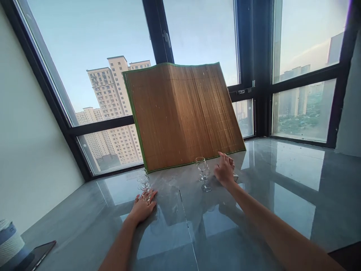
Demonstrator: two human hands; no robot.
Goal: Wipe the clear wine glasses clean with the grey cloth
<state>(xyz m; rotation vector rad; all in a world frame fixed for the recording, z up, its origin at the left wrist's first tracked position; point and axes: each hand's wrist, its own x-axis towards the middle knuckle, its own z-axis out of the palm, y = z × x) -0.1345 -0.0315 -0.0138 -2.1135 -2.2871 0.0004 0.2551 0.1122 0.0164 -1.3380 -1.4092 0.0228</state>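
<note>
A clear stemmed glass stands on the glossy grey surface at left. My left hand is at its foot, with fingers to either side of the lower part, and appears to grip it. Another clear stemmed glass stands upright nearer the middle. Just right of it, apart from the glass, is my right hand, its index finger stretched out and the other fingers partly bent. A small pale object shows partly behind the right hand; its kind is hidden.
A brown slatted mat with green edging leans against the window frame behind the glasses. A phone and a pale cup with a sleeve are at lower left. A thin seam crosses the grey surface.
</note>
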